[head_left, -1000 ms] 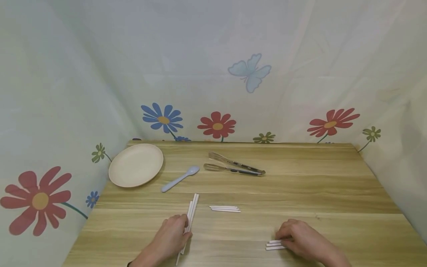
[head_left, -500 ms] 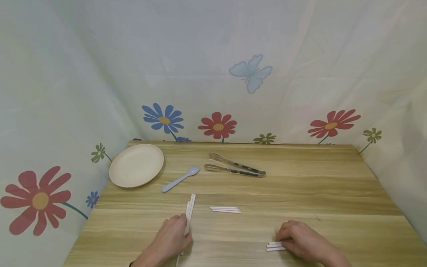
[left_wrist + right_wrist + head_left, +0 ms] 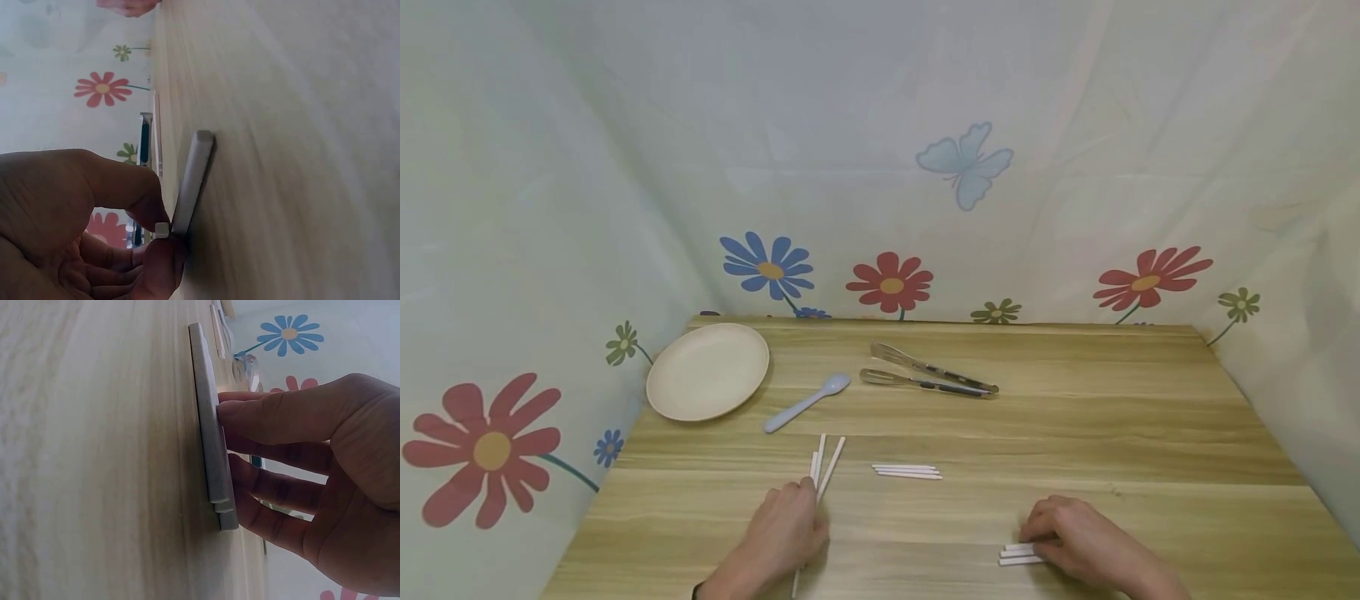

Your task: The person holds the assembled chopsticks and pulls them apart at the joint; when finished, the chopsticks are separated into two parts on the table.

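Note:
In the head view, my left hand [image 3: 782,529] pinches slim white sticks [image 3: 830,471] at the front left, their far ends fanned apart. The left wrist view has the square end of one stick [image 3: 161,230] between thumb and finger, while another stick [image 3: 194,175] lies on the tabletop beside them. Over at the right, my right hand [image 3: 1082,542] holds a flat row of shorter-looking white sticks [image 3: 1018,554] on the table. Thumb and fingertips meet this row's edge [image 3: 212,437] in the right wrist view; part of it is covered in the head view.
Between the hands lies a small group of short white sticks [image 3: 906,471]. Farther back are a pale blue spoon [image 3: 805,403], metal tongs [image 3: 928,375] with dark handles, and a cream plate [image 3: 707,372] at the left edge. Flowered cloth [image 3: 1037,167] surrounds the wooden table [image 3: 1112,400].
The sticks at my left hand have spread: one far tip leans right and the others have shifted left. My right hand and its row stay put.

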Motion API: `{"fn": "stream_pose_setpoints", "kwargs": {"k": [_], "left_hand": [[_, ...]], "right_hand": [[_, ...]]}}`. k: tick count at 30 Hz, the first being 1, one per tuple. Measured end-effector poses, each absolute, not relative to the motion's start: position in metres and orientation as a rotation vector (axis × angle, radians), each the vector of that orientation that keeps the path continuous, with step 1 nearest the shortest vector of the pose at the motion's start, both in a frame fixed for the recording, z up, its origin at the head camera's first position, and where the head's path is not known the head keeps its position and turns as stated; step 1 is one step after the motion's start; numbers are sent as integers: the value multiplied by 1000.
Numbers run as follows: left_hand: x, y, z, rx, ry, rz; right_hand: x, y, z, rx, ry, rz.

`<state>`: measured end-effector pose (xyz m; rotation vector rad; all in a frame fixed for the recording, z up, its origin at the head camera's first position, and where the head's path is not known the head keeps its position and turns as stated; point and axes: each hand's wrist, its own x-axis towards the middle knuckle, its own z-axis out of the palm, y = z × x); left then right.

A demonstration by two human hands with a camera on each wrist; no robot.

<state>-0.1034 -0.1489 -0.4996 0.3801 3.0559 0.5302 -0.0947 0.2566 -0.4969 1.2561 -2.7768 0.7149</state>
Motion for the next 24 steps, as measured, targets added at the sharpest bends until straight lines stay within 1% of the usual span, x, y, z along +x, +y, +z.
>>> {"fn": "stream_pose_setpoints", "kwargs": {"k": [16, 24], "left_hand": [[-102, -154, -492, 431, 3078, 615], [-110, -154, -489, 503, 3148, 594]], "right_hand": [[-98, 256, -495, 1296, -2788, 740], [-102, 252, -490, 1234, -2742, 692]]}}
